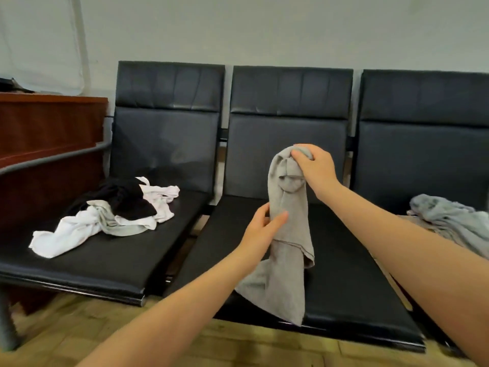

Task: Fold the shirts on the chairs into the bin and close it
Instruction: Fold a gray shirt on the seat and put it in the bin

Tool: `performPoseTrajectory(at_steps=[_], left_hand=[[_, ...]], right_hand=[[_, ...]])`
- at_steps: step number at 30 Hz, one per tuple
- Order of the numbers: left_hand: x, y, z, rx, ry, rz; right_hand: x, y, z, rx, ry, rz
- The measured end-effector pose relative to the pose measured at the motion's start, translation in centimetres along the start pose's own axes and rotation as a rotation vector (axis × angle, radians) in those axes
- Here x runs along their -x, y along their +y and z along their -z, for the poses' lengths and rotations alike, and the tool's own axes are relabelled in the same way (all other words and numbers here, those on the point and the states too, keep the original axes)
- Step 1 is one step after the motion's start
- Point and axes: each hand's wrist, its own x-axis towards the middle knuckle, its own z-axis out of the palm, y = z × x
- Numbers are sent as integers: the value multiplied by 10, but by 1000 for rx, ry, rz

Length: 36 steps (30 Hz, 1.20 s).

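Note:
A grey shirt (284, 274) hangs bunched above the middle chair seat (352, 295), its lower end trailing onto the seat's front. My right hand (315, 166) grips the shirt's top in a fist. Lower down, my left hand (262, 229) pinches the hanging cloth from its left side. On the left chair (105, 263) lies a heap of white, black and grey shirts (111, 215). A blue-grey shirt pile (449, 221) sits on the right chair. No bin is in view.
Three black chairs stand in a row against a pale wall. A brown wooden counter (47, 123) and a grey metal armrest (53, 156) are at the left. Wooden floor (79, 324) runs in front of the seats.

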Motion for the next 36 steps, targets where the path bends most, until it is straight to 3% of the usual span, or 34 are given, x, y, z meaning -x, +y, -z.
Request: performPoseTrajectory(at_steps=[8, 14, 18, 23, 25, 27, 29, 31, 33, 36], left_hand=[[-1, -71, -35, -278, -90, 42], [-18, -75, -21, -126, 68, 17], [-33, -65, -2, -147, 111, 50], [-65, -50, 33, -448, 199, -46], [-73, -56, 47, -553, 198, -52], [-74, -65, 56, -580, 174, -3], [-73, -70, 61, -613, 137, 29], [-71, -72, 65, -650, 120, 28], [-65, -69, 71, -682, 123, 13], [-50, -63, 82, -903, 47, -23]], right_hand=[[13, 60, 35, 88, -11, -94], [31, 106, 47, 55, 19, -178], [39, 134, 49, -12, 39, -289], [52, 174, 42, 101, 5, -440], [61, 190, 36, 410, -63, -416], [71, 190, 31, 756, -68, -262], [77, 175, 26, 773, -28, -14], [81, 152, 17, 558, -163, 137], [90, 135, 4, 409, -430, 210], [107, 135, -17, 404, -715, 197]])
